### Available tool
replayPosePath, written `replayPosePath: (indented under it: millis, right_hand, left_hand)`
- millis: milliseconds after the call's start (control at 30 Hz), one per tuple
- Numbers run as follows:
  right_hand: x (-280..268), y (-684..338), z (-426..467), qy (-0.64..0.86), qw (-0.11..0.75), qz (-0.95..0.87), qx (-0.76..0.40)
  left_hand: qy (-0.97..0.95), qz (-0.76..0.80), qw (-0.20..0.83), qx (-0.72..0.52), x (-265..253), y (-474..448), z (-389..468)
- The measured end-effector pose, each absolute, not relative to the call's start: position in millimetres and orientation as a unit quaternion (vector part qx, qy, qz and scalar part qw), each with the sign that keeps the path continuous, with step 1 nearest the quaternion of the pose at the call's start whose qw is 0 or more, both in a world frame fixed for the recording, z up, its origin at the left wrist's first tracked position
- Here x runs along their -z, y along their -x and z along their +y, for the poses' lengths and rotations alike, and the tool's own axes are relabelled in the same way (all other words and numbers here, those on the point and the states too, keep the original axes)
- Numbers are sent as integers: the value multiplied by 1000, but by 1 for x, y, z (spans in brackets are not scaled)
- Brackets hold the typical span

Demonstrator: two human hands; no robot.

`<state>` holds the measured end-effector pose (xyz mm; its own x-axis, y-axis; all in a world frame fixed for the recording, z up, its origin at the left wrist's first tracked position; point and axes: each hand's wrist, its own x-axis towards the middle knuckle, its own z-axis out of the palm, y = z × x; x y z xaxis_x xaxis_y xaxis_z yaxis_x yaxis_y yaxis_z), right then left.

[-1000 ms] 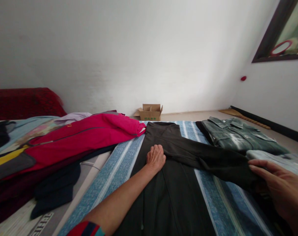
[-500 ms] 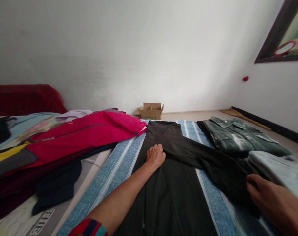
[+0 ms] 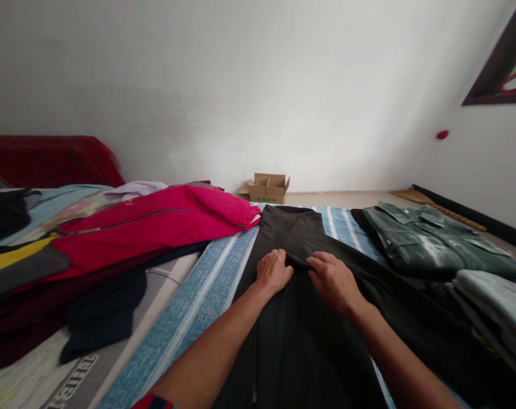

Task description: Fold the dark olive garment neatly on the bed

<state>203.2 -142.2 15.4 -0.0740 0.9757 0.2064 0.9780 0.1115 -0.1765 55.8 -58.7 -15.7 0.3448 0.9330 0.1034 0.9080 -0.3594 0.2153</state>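
A dark long-sleeved jacket (image 3: 289,230) lies spread on a blue and white striped cloth (image 3: 198,295), its collar end away from me. My left hand (image 3: 275,271) is closed on the jacket's fabric below the collar, knuckles up. Close by on the right, my right hand (image 3: 333,282) reaches in with its fingers stretched and a little apart, the tips at the jacket near the top of the sleeve. That sleeve runs out to the right, partly under my right forearm. The jacket's lower part goes out of view at the bottom.
A pink jacket (image 3: 168,218) lies over other clothes at left, its cuff near the dark collar. At right are a folded green denim jacket (image 3: 436,238) and folded grey clothes (image 3: 496,301). A cardboard box (image 3: 267,188) stands by the wall.
My right hand has let go of the sleeve's far end and moved left, beside my left hand. The left hand keeps its place on the jacket. The view has turned slightly left.
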Motion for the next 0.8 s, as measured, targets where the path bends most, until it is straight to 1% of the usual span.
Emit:
replayPosePath:
  millis: [233,500,800]
  right_hand:
    - [13,-174,-129,685,119,-719,0]
    - [22,-172,-128,692,164,-703,15]
    - [29,-166,-133,658,138,-740,37]
  left_hand:
    - [-814,567,92,-88,16,-53,-54]
    - [-838,502,188,-106,15,-41,-36]
    - [-815,526,200,-136,16,-39,-33]
